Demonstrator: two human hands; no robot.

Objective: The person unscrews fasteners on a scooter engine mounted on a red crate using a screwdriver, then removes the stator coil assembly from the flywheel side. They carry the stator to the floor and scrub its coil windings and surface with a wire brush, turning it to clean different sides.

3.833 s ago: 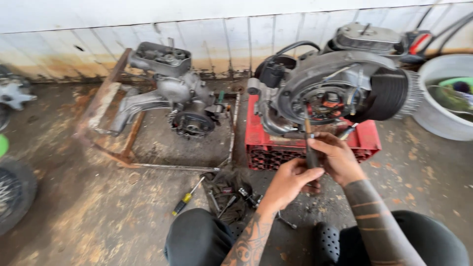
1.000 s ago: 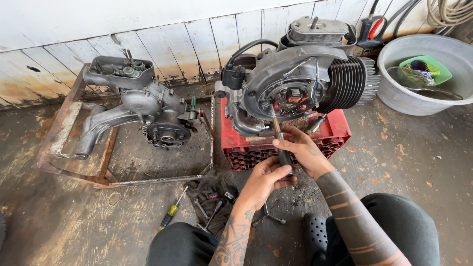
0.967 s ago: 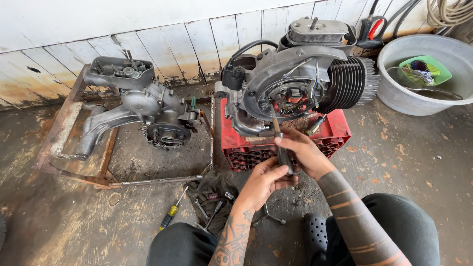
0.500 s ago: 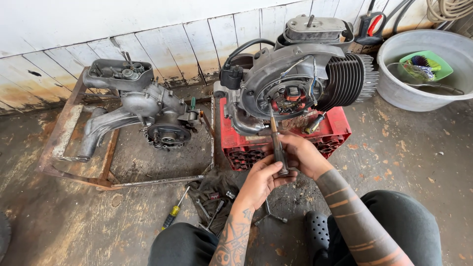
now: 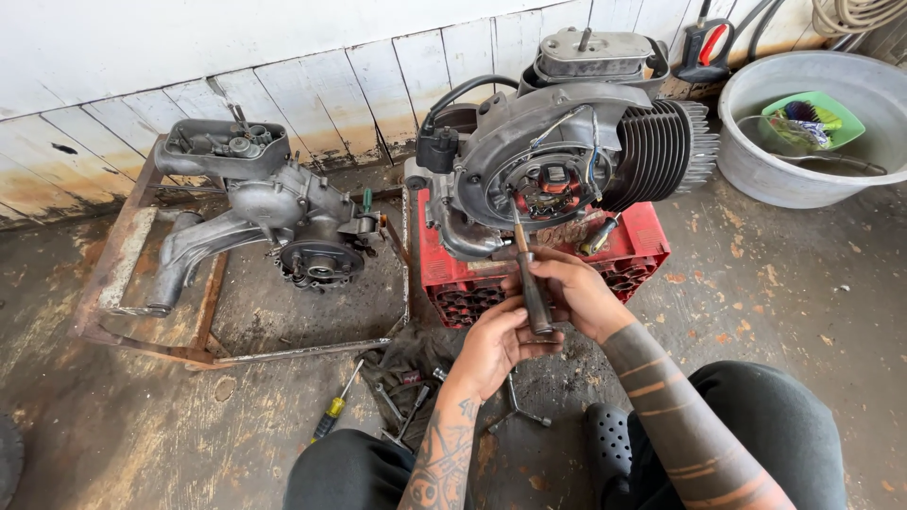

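A grey scooter engine [image 5: 567, 161] with cooling fins rests on a red plastic crate [image 5: 633, 250]. Its open round side shows wiring and an orange part. My right hand [image 5: 572, 293] and my left hand [image 5: 496, 345] together grip the dark handle of a long screwdriver-like tool [image 5: 531, 279]. The tool's thin shaft points up into the open side of the engine. Both hands sit just in front of the crate, above my knees.
A second engine case [image 5: 274, 212] lies on a rusty metal frame [image 5: 123, 274] to the left. A yellow-handled screwdriver [image 5: 333, 411], wrenches and a dark rag [image 5: 406, 364] lie on the dirty floor. A grey basin [image 5: 803, 127] holding a green tray stands at the right, by the wooden wall.
The view has shifted a little. Both hands keep hold of the tool, whose tip stays at the engine's open side.
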